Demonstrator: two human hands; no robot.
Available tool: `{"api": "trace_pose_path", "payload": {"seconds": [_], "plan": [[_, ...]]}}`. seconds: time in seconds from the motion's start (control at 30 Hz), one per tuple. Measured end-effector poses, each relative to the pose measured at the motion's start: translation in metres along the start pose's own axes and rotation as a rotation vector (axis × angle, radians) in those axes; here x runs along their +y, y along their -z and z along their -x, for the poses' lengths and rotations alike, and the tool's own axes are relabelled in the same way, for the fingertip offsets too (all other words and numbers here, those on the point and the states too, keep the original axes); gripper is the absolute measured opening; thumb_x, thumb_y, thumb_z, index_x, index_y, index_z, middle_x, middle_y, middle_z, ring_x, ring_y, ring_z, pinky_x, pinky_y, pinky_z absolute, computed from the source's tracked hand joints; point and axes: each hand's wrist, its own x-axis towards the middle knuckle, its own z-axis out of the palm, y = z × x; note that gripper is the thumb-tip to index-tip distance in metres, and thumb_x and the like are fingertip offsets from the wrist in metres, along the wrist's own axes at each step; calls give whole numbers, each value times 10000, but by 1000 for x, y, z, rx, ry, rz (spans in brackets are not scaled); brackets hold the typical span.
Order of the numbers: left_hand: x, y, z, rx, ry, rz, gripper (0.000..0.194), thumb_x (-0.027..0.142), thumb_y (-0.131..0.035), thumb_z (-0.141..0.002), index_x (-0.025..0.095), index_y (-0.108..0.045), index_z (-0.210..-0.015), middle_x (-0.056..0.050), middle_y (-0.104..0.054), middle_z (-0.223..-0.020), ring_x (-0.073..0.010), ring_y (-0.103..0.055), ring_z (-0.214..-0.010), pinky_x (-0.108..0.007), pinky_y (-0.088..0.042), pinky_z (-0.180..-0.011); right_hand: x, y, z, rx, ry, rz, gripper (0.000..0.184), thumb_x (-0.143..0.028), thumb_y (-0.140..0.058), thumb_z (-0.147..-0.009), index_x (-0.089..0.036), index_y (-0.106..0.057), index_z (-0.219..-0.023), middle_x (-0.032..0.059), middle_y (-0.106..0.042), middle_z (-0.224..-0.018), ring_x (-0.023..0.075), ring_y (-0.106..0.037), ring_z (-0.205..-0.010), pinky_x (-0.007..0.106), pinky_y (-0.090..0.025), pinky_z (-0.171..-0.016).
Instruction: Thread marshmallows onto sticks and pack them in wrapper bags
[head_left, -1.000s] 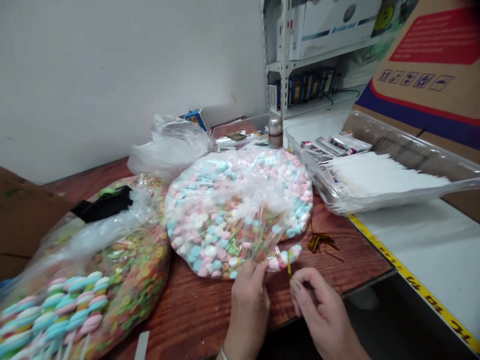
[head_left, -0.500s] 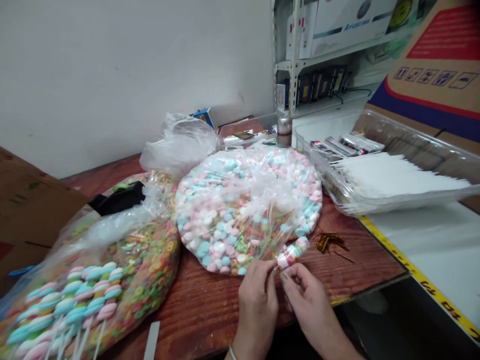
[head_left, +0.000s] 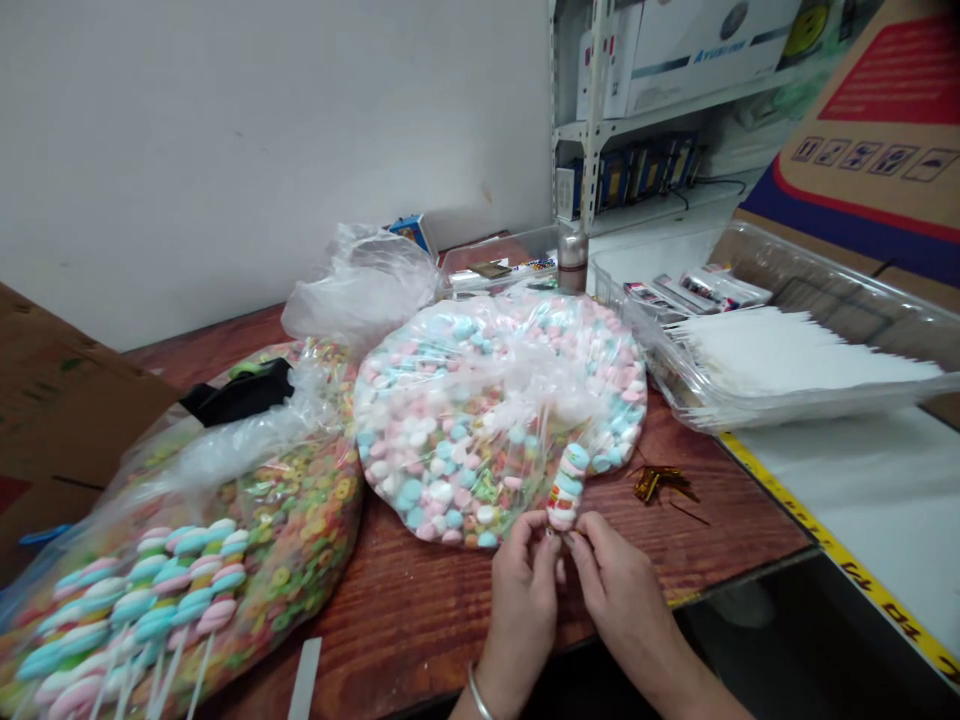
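left hand (head_left: 519,610), right hand (head_left: 622,600) — together, clamped on marshmallow twist (head_left: 565,488) | candy bag (head_left: 465,440) just behind | table edge (head_left: 750,570) near

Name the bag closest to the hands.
The round clear bag of pastel candy pieces, just behind the left hand and right hand pinching a marshmallow pop; the other bag, further left, holds cereal rings and marshmallow pops.
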Motion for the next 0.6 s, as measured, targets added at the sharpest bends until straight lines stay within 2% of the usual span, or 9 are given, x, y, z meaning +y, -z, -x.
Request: {"api": "trace_pose_path", "payload": {"seconds": [0.07, 0.13, 0.27, 0.33, 0.47, 0.6], "plan": [[-2, 6, 2, 9, -218, -306, 218, 254, -505, -902, 193, -649, -1055, -73, -649, -924, -181, -582, -832, -301, -445, -784, 1, 1, 1, 0, 47, 14, 247, -287, -350, -968, -192, -562, -885, 76, -641, -775, 228, -644, -709, 325, -452, -631], [-3, 8, 3, 18, -291, -427, 236, 237, -455, -921, 195, -661, -1028, -75, -660, -940, -193, -594, -879, -306, -439, -823, 1, 1, 3, -21, 87, 12, 258, -284, -338, -968, -196, -562, -875, 63, -630, -768, 214, -636, -701, 315, -448, -634], [-2, 2, 3, 68, -82, -298, 235, 291, -465, -926, 183, -673, -941, -8, -625, -724, -156, -582, -698, -247, -453, -667, 0, -1, 4, -51, 84, -21, 249, -251, -338, -987, -214, -526, -828, 5, -593, -698, 151, -598, -610, 254, -443, -574], [-1, -1, 2, 77, -18, -242, 248, 306, -477, -919, 175, -680, -973, 10, -613, -666, -143, -563, -633, -232, -447, -609, 1, -3, 5, -33, 75, -18, 207, -243, -360, -988, -209, -551, -915, 19, -630, -773, 157, -628, -685, 254, -468, -619], [4, -2, 0, 110, -81, -270, 229, 240, -492, -895, 179, -697, -975, -16, -700, -814, -160, -615, -747, -241, -476, -711, 2, -8, 8, 42, 65, 38, 266, -251, -399, -977, -199, -504, -1216, 95, -631, -1104, 215, -620, -1005, 323, -485, -815], [8, -2, 2, 119, -143, -308, 231, 209, -497, -881, 189, -712, -965, -29, -726, -875, -184, -645, -822, -263, -487, -780, -2, -7, 5, 15, 39, -36, 228, -233, -411, -973, -215, -550, -1152, 73, -626, -1069, 198, -609, -1002, 310, -473, -854]]}}
